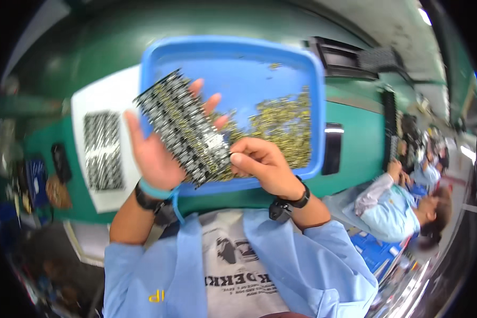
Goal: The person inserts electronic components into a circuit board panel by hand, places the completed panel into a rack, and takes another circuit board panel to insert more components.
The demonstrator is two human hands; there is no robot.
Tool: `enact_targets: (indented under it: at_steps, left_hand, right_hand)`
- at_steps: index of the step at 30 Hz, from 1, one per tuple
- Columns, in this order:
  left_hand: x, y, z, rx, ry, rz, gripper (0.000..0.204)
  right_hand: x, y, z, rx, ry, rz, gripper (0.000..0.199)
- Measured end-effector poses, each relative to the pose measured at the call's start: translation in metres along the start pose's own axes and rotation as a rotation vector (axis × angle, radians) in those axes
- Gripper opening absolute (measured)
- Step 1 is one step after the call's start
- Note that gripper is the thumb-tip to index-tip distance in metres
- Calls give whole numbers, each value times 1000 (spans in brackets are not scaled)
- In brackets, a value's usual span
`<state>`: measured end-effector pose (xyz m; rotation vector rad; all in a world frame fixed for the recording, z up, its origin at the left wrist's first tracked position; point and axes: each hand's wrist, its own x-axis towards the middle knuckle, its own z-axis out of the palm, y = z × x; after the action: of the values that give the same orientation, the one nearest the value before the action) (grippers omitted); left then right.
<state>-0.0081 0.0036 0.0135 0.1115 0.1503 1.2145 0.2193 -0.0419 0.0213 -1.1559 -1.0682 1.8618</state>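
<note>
A flat rectangular panel, dark-edged and covered with rows of small silvery and yellowish metal parts, is tilted above the near left part of a blue plastic tray. My right hand is closed, thumb and bent fingers pinching the panel's near right corner. Behind the panel my left hand is open, its fingers spread and thumb out; the panel covers much of the palm, so contact there is hard to judge. Many small brass-coloured pieces lie loose in the tray, heaped toward its right and near sides.
A similar panel lies on a white board left of the tray. Black phone-like slab and dark trays are on the green table at right. A co-worker in light blue sits further right.
</note>
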Motion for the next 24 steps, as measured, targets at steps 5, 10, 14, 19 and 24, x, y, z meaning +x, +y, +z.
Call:
enact_targets:
  at_steps: [5, 10, 14, 19, 24]
  left_hand:
    - [-8, 14, -3, 379, 83, 92, 90]
    - [-60, 89, -12, 966, 281, 568, 75]
    - [-94, 135, -46, 1727, 630, 752, 81]
    - [-94, 117, -62, 2568, 1038, 425, 87]
    - [-109, 127, -56, 2396, 834, 377, 87]
  right_hand:
    - [-10, -35, -95, -27, 118, -146, 13]
    - [-4, -63, -252, -165, 424, -322, 16]
    - [1, -72, -362, -105, 495, -364, 14]
    - [12, -57, -422, -21, 501, -333, 13]
    - [35, -45, -424, -3, 473, -247, 15]
